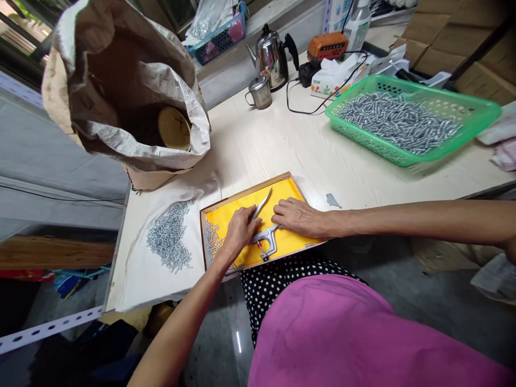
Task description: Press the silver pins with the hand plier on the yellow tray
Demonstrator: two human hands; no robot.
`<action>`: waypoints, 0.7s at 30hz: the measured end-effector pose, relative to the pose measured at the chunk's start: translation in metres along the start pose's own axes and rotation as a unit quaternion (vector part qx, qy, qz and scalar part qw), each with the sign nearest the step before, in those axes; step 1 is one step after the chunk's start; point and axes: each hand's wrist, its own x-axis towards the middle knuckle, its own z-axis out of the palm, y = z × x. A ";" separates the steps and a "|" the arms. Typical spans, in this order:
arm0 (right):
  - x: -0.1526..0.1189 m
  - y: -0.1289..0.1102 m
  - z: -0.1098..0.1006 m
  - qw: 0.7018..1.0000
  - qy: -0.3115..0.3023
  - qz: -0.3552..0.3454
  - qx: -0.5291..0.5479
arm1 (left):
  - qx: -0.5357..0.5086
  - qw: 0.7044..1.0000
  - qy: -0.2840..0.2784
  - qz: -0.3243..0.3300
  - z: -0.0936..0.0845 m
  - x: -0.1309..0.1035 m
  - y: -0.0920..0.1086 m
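Just below the frame's centre, a silver-grey metal plier-like tool with a C-shaped end (267, 235) is gripped by the left hand (241, 228) over a shallow yellow-lined rectangular tray (288, 188). The right hand (301, 216) is curled beside it; whether anything is held cannot be told.

The bare left arm (189, 317) slants up from the lower edge, the left hand (242, 228) back upward with fingers curled around. The bare right arm (419, 219) stretches in nearly level; the right hand (300, 216), fingers bent, points toward the left, near but apart.
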 end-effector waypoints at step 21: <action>-0.005 -0.006 0.020 0.990 0.129 0.012 0.052 | 0.254 0.919 -0.136 0.268 -0.021 -0.081 -0.009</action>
